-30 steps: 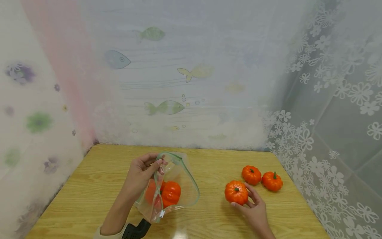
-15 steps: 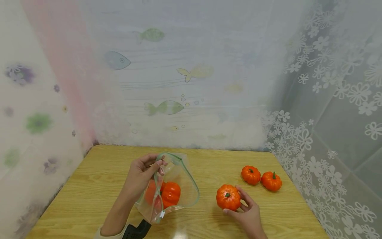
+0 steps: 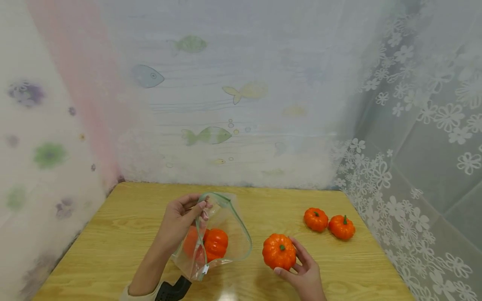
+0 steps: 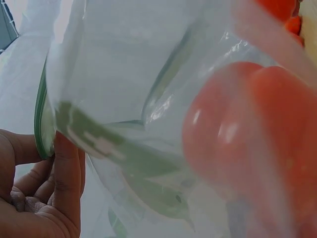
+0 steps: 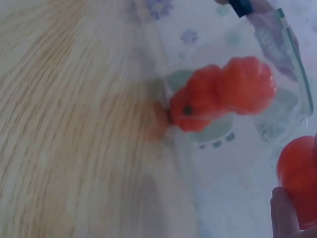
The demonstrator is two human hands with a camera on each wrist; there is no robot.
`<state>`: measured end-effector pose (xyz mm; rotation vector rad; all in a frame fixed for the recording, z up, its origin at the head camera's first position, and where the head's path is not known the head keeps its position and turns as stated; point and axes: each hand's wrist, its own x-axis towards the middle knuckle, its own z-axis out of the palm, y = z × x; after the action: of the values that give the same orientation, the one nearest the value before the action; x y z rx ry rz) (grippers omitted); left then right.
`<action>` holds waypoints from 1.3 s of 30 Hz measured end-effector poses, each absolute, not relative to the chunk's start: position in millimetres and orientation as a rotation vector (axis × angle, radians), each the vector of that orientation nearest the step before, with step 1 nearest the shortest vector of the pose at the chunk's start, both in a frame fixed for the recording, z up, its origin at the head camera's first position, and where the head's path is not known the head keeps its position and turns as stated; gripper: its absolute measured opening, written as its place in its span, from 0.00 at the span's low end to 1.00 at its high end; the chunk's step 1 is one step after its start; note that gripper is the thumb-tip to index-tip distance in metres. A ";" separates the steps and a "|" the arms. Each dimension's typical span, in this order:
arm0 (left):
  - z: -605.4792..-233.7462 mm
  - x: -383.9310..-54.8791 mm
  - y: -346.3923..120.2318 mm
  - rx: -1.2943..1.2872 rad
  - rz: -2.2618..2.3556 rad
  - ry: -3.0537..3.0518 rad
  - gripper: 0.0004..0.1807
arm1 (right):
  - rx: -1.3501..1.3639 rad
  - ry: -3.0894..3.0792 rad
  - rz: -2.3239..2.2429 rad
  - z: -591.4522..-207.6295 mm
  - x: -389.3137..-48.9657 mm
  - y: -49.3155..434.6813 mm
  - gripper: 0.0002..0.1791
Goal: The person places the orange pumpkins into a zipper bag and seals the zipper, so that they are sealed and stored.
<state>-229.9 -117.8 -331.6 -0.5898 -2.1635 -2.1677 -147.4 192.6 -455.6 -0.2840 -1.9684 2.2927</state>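
Note:
My left hand [image 3: 178, 221] pinches the rim of a clear zip bag [image 3: 239, 240] with green edging, thumb in front. The bag's mouth gapes to the right. Inside lie glossy orange-red pumpkins [image 3: 217, 244], overlapping one another, so their number is unclear; through the plastic in the left wrist view, a large lobed pumpkin [image 4: 277, 144] shows. Right of the bag, my right hand [image 3: 306, 271] grips a small orange pumpkin [image 3: 278, 251] with a green stem, apparently above the table and apart from the bag. The right wrist view shows that pumpkin [image 5: 297, 173] at its right edge.
Farther right on the wood-grain table [image 3: 143, 209] sit two more small pumpkins, one [image 3: 315, 219] beside the other [image 3: 342, 227]. A white slider [image 3: 205, 269] is on the bag's lower rim. Printed curtains [image 3: 241, 159] stand behind and at both sides.
My right hand has carried the pumpkin leftward and nearer to me, away from the two others and closer to the bag. My left hand and the bag have hardly moved.

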 end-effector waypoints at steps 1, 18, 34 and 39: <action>-331.5 -229.9 -117.8 -0.594 -2.170 -2.161 0.18 | -0.265 -1.949 2.308 -451.6 -145.5 190.8 0.51; -333.6 -227.1 -116.0 -0.582 -2.212 -2.107 0.17 | 0.130 -1.726 2.463 -415.4 -124.0 159.8 0.45; -331.8 -224.3 -111.9 -0.578 -2.211 -2.148 0.17 | 0.485 -1.613 2.436 -398.3 -140.9 124.6 0.51; -331.9 -224.2 -112.0 -0.604 -2.222 -2.141 0.18 | 0.645 -1.664 2.396 -395.7 -149.4 121.8 0.49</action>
<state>-224.2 -112.0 -331.9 -0.6036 -2.1415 -2.2218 -149.4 121.8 -395.7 0.6451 -1.6641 2.3958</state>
